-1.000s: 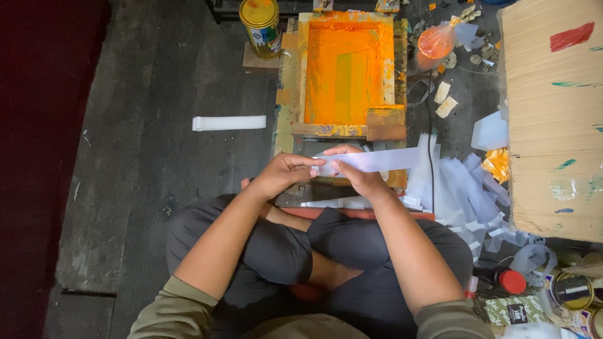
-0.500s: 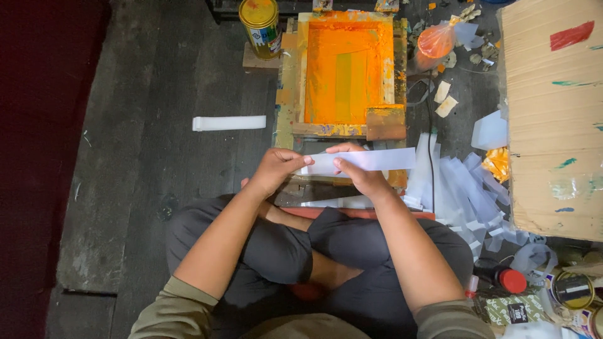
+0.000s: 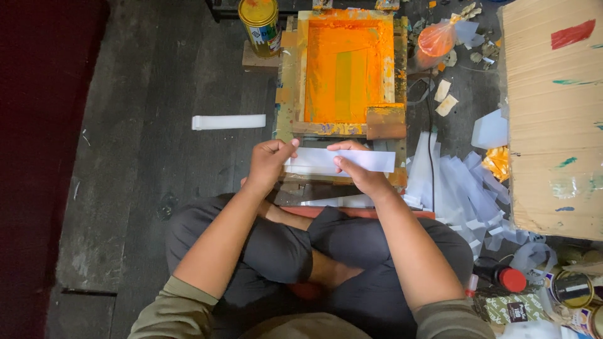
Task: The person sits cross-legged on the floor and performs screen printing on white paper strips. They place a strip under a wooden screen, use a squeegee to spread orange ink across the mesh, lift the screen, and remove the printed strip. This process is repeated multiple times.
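So, nearest the camera, crossed legs in dark trousers (image 3: 352, 251) are seen on the floor, with both forearms reaching forward. A white paper strip (image 3: 358, 161) is held flat just on the near side of the printing screen frame (image 3: 344, 69). The left hand (image 3: 269, 164) is closed on the strip's left end, thumb on top, and the right hand (image 3: 358, 171) is pinched on it near the middle, so the right end is left sticking out unsupported.

Right of the frame, a messy pile of loose white strips (image 3: 458, 188) is spread over the floor. Left of the frame, a single folded white strip (image 3: 229, 122) is lying by itself. At the frame's near right corner a brown block (image 3: 385, 122), maybe a squeegee, is resting on the edge. The mesh is covered in wet-looking orange ink.

Beyond the frame's far left corner a yellow tin (image 3: 261, 24) is standing; past its far right corner there's an orange plastic bag (image 3: 436, 39).

What could go wrong: the free end could probably sag or get brushed against the inky frame edge and be smudged, or the strip could be creased since it's only gripped off-centre.
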